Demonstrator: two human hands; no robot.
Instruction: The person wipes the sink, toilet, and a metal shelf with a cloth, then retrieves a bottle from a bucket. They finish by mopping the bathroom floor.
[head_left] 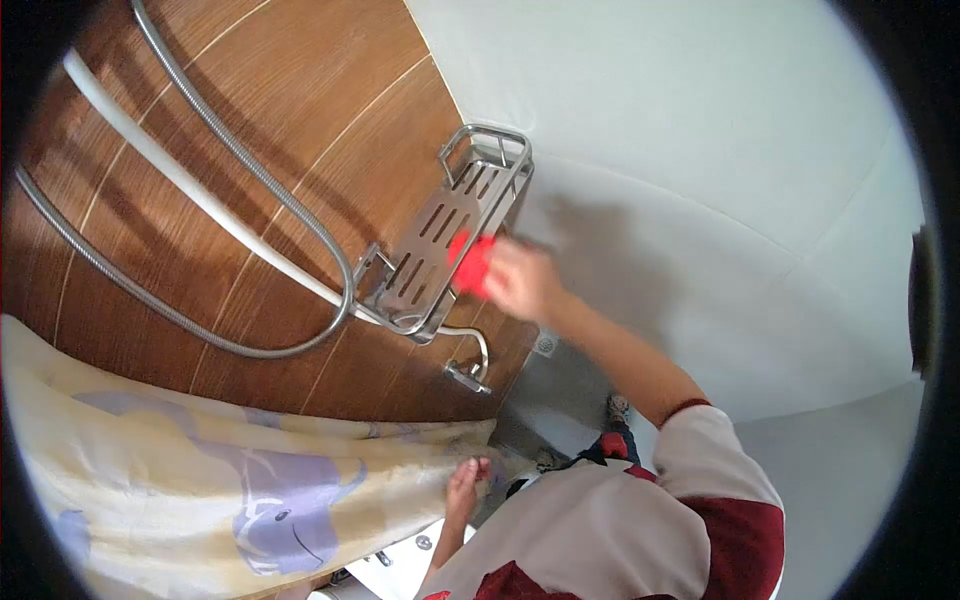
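— What are the hands doing here?

— Centre frame, the right hand (pixel 520 280) is clenched around a small red cloth or sponge (pixel 470 263), pressing it against the slotted stainless-steel shower shelf (pixel 440 225). Lower centre, the left hand (pixel 468 487) grips the edge of a cream shower curtain printed with purple elephants (pixel 240 490).

— And how does the shelf lie from them?

— Just left of the right hand, touching the red piece (the left hand is well apart, below). Its long axis runs from lower left to upper right, the railed end pointing toward the white wall (pixel 700 130). A braided metal hose (pixel 260 170) loops across the brown wood-look tiles (pixel 330 90) at upper left.
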